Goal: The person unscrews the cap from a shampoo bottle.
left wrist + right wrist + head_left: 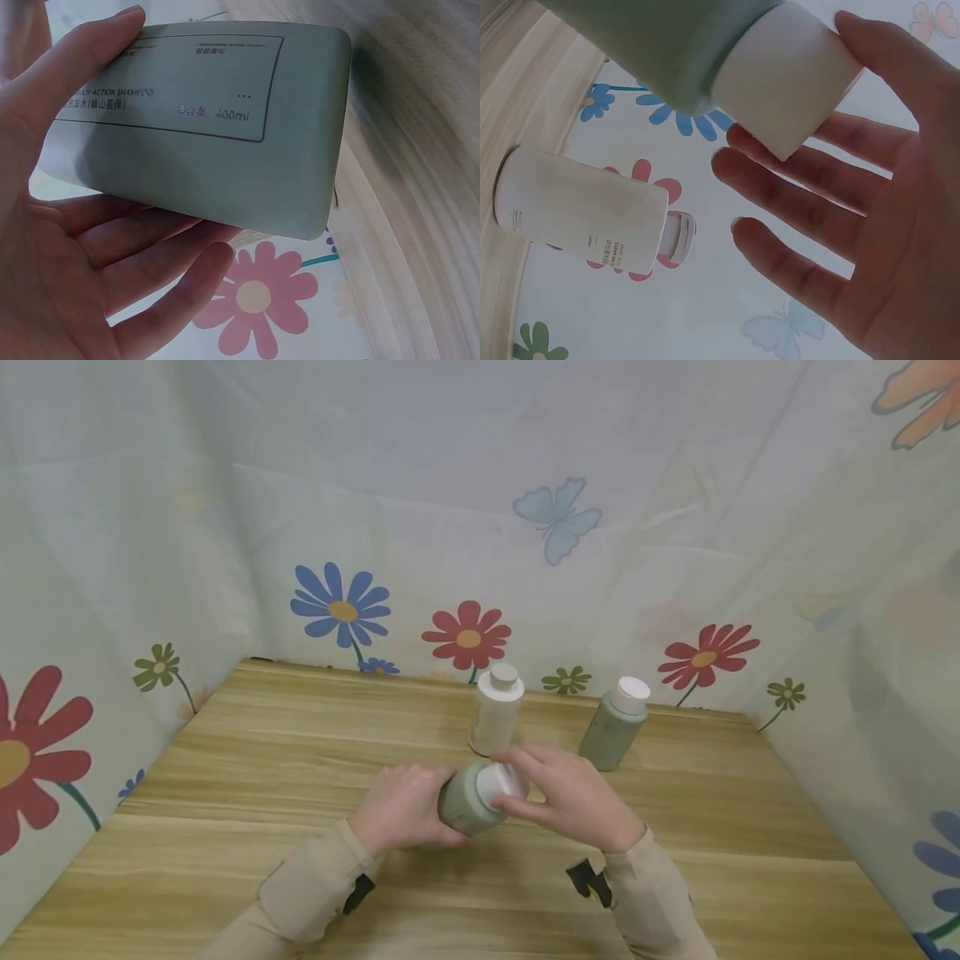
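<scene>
Over the counter (247,752), the head view shows a green bottle (459,806) held tilted between two hands, nearer the person than an upright white bottle (495,717) and a second green bottle (613,732). The left hand (405,807) grips its body; the right hand (567,797) has thumb and fingers about its white cap (498,787).

Left wrist view: the held bottle's label is revealed, reading "MULTI-ACTION SHAMPOO" and "400ml", with thumb on one side and fingers on the other.

Right wrist view: the thumb meets the cap's edge, the other fingers spread apart; small print shows on the white bottle.
</scene>
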The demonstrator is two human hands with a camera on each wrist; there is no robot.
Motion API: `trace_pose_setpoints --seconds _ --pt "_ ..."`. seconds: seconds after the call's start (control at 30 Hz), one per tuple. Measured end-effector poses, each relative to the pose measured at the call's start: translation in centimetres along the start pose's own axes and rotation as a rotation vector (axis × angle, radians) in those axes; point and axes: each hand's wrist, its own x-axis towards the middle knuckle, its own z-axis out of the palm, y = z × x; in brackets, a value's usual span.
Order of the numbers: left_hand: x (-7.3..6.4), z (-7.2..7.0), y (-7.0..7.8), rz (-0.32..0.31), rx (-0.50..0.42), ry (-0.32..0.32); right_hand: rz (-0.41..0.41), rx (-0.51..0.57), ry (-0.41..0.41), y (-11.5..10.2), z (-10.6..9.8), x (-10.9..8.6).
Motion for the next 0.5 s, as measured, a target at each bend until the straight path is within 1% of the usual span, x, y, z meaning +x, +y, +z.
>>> trace_pose_setpoints --seconds 0.23,0.4,0.5 --pt "0.05 0.0 0.09 0.001 -0.002 -0.014 -0.142 0.038 0.008 0.14 -0.34 -0.08" --pt "-0.08 0.08 0.03 0.002 -0.006 -0.014 -0.254 0.037 0.003 0.33 -0.27 -0.04" --pt "-0.07 0.11 0.03 0.007 0.001 -0.006 -0.288 0.02 0.011 0.28 -0.3 -0.05"
